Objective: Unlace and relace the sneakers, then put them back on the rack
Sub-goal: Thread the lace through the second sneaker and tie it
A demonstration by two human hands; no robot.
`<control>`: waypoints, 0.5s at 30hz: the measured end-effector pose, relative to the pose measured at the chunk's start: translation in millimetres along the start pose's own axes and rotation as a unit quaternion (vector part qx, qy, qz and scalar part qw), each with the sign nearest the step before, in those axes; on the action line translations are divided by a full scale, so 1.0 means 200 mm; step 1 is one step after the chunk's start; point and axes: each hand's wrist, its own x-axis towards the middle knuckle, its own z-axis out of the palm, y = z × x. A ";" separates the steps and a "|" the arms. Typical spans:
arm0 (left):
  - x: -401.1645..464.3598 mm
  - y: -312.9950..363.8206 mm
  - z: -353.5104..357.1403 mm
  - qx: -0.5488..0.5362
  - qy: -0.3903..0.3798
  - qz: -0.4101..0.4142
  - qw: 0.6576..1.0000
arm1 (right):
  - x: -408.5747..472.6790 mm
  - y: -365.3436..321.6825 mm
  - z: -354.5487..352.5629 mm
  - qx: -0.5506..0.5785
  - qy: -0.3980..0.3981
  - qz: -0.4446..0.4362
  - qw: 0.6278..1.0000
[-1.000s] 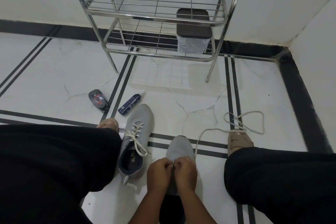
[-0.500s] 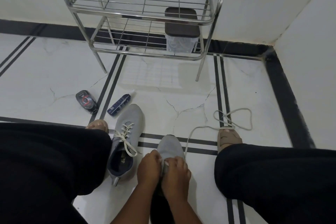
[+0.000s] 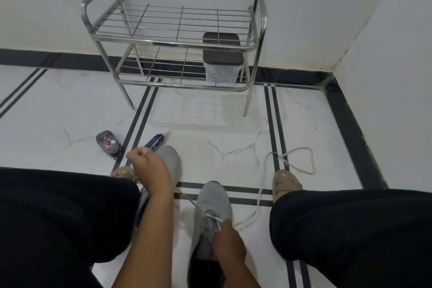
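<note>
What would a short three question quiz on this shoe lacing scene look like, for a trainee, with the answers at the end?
1. True or false: the left hand is raised with a lace pulled taut from the near sneaker.
2. Where does the dark-lidded bin stand? A. on the top shelf of the rack B. on its lower shelf C. on the floor beside it
3. Fill in: the right hand pinches the lace at the near sneaker's ____.

Key: 1 true; 2 B; 3 eyelets.
</note>
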 end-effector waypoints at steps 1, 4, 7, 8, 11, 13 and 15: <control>0.01 0.02 0.00 0.044 -0.026 0.023 0.998 | 0.00 0.00 0.00 -0.003 -0.010 -0.009 1.000; -0.02 -0.15 0.01 0.312 -0.236 0.095 0.916 | -0.02 -0.01 0.00 0.001 -0.023 -0.027 0.999; -0.13 -0.49 -0.04 0.523 -0.415 0.100 0.738 | -0.03 -0.03 -0.01 0.000 -0.033 -0.027 0.999; -0.18 -0.58 -0.07 0.552 -0.428 0.095 0.709 | -0.03 -0.03 0.00 -0.004 -0.035 -0.025 0.999; -0.26 -0.72 -0.14 0.567 -0.390 0.112 0.717 | -0.04 -0.02 0.00 -0.008 -0.040 -0.015 0.999; -0.24 -0.70 -0.14 0.595 -0.360 0.134 0.706 | -0.04 -0.02 0.01 -0.004 -0.040 -0.010 0.999; -0.21 -0.69 -0.11 0.612 -0.338 0.122 0.704 | -0.03 -0.02 0.02 -0.001 -0.040 -0.007 0.999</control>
